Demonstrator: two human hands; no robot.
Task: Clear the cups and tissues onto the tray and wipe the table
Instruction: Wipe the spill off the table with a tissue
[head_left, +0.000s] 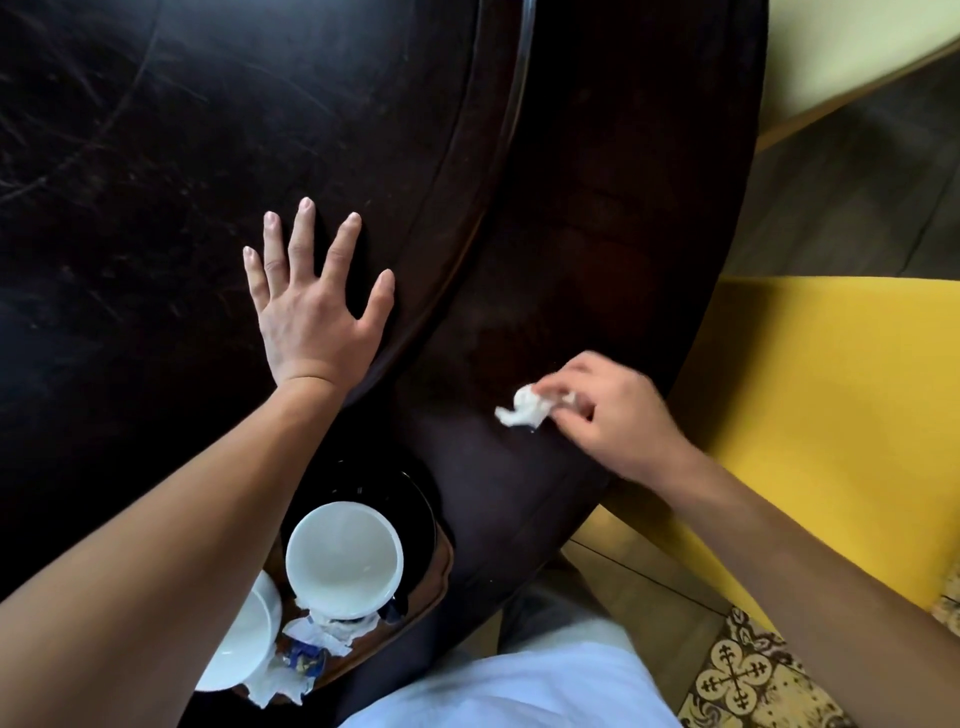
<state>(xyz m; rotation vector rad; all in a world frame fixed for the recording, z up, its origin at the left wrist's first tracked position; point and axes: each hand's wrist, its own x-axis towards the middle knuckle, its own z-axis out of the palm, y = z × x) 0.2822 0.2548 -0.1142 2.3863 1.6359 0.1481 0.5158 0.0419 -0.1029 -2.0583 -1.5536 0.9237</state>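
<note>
Nearest me, two white ceramic cups (344, 558) and crumpled tissues (311, 644) sit on the brown wooden tray (436, 577). My left hand (311, 312) lies spread flat on the dark round wooden worktop (156, 130); my right hand (608, 410) pinches a balled white tissue (524, 408) against its near-right edge. I should wipe with firm, overlapping strokes.

yellow seat (810, 395), patterned floor tile (737, 675)
</note>
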